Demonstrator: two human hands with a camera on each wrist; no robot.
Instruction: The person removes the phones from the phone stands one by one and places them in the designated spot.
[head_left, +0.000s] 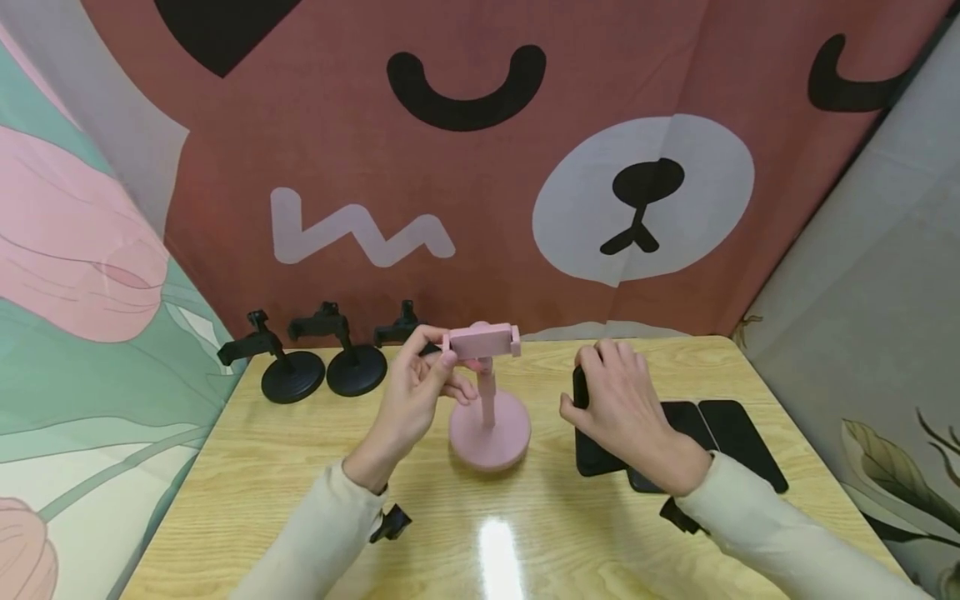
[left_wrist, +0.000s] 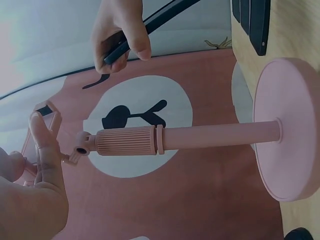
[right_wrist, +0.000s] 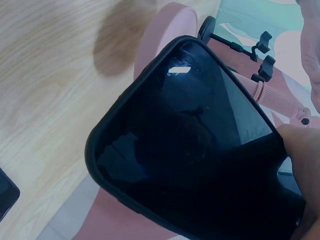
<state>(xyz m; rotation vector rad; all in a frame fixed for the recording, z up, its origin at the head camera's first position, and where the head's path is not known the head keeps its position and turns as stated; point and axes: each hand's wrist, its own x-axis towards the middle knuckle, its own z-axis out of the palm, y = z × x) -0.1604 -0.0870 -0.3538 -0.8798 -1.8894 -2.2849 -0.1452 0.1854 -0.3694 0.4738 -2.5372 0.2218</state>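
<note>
A pink phone stand (head_left: 489, 433) stands upright on the table, its round base flat on the wood. At its top, my left hand (head_left: 420, 379) pinches the left end of the pink clamp (head_left: 483, 341); the left wrist view shows the stand's ribbed pole (left_wrist: 127, 140) beside those fingers. To the right of the stand, my right hand (head_left: 626, 408) grips a black smartphone (right_wrist: 185, 135) by its edges, raised off the table. In the right wrist view its dark glossy screen faces the camera, and the stand's base (right_wrist: 172, 30) is partly hidden behind it.
Two more black phones (head_left: 742, 442) lie side by side at the right of the table (head_left: 435, 533), one partly covered by my right hand. Several black phone stands (head_left: 356, 369) line the back left. A printed cloth (head_left: 487, 183) hangs behind the table.
</note>
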